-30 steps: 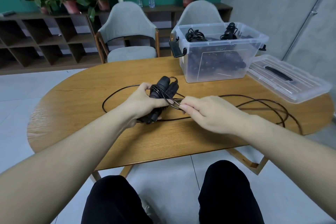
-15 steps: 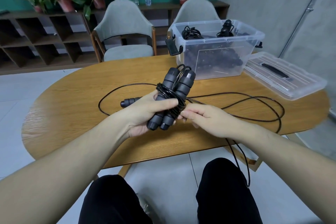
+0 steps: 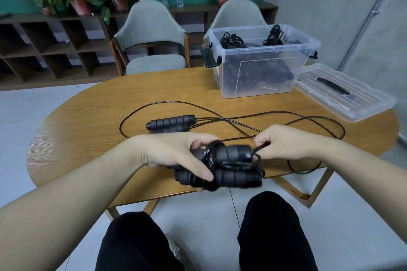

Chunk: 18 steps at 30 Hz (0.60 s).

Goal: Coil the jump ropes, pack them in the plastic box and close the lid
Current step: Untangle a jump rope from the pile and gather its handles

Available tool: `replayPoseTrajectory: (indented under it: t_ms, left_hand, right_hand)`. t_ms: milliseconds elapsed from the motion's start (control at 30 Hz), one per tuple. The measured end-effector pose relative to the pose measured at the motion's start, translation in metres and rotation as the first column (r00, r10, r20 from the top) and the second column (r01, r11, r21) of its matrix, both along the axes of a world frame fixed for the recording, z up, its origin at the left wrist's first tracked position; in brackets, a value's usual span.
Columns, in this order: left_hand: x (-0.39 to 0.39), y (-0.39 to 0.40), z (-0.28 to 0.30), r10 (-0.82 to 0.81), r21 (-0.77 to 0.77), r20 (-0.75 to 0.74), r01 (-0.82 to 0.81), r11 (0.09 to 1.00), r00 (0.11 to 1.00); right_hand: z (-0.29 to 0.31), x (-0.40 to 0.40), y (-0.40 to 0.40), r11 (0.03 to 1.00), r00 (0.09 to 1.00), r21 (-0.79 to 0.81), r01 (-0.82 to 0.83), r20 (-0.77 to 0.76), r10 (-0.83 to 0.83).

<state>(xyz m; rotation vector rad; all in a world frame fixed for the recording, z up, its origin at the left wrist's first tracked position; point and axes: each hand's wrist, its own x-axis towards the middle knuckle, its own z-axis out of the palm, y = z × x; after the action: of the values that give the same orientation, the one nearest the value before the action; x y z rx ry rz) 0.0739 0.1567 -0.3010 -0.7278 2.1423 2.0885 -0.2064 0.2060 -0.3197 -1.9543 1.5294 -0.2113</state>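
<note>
I'm gripping the paired handles (image 3: 233,166) in my left hand (image 3: 176,154), thumb clamped across the cord turns, while my right hand (image 3: 284,142) is pinching the cord (image 3: 258,148) taut just beside them — I'm judging this wrap nearly finished. A second jump rope (image 3: 171,123) is lying loose on the table (image 3: 88,121) beyond my hands, not yet coiled. The plastic box (image 3: 259,59) at the far right is holding several coiled ropes already, and its lid (image 3: 343,92) is lying beside it — closing comes last.
</note>
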Motion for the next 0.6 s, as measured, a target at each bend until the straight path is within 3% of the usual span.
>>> replayPoseTrajectory:
  t_ms: [133, 300, 400, 500, 600]
  left_hand:
    - [-0.017, 0.008, 0.007, 0.009, -0.352, 0.271, 0.090, 0.932, 0.963]
    - [-0.028, 0.006, 0.006, 0.107, -0.575, 0.430, 0.181, 0.798, 0.896]
    - [-0.030, 0.001, 0.003, 0.219, -0.632, 0.376, 0.076, 0.771, 0.901]
    - [-0.025, -0.004, -0.003, 0.294, -0.730, 0.302, 0.021, 0.684, 0.907]
    - [-0.023, -0.008, -0.008, 0.450, -0.731, 0.090, -0.248, 0.636, 0.888]
  right_hand:
    - [0.020, 0.003, -0.006, 1.000, 0.997, -0.004, 0.017, -0.072, -0.018]
    - [0.043, 0.016, -0.010, 0.990, 0.992, -0.137, 0.017, -0.124, -0.034]
    - [0.052, 0.030, -0.005, 0.966, 0.976, -0.259, 0.001, -0.208, -0.057]
    - [0.056, 0.046, 0.003, 0.930, 0.956, -0.367, -0.028, -0.281, -0.082]
    - [0.052, 0.055, 0.008, 0.901, 0.963, -0.435, -0.003, -0.243, -0.114]
